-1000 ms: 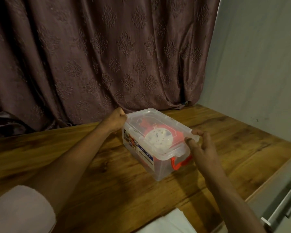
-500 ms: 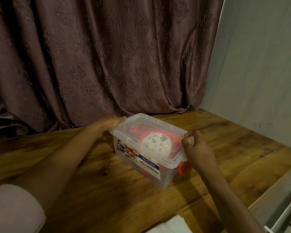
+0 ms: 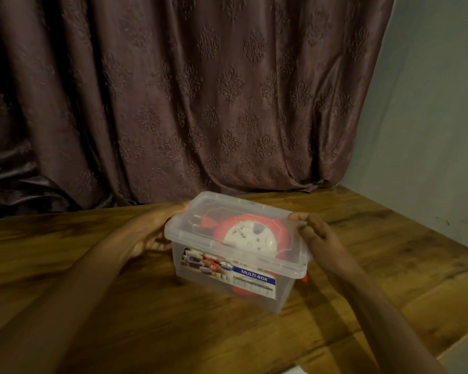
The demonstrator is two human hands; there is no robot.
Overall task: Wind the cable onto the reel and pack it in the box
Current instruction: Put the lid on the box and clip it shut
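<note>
A clear plastic box (image 3: 281,287) with a "MULTI-BOX" label stands on the wooden table (image 3: 119,306), its clear lid (image 3: 200,230) on top. Inside lies the red cable reel (image 3: 250,236) with a white round face, seen through the lid. My left hand (image 3: 149,233) cups the box's left end, thumb at the lid's far corner. My right hand (image 3: 316,238) rests against the right end, fingertips on the lid's edge. A red latch (image 3: 305,278) peeks out below the right rim.
A dark patterned curtain (image 3: 187,103) hangs along the table's back edge. A grey wall (image 3: 430,103) borders the right side. The table's near right edge (image 3: 459,344) drops off at the lower right.
The box has shifted slightly and turned on the table between my hands. My right hand has moved from pinching the lid's corner to lying flat against the right end. The camera tilted up.
</note>
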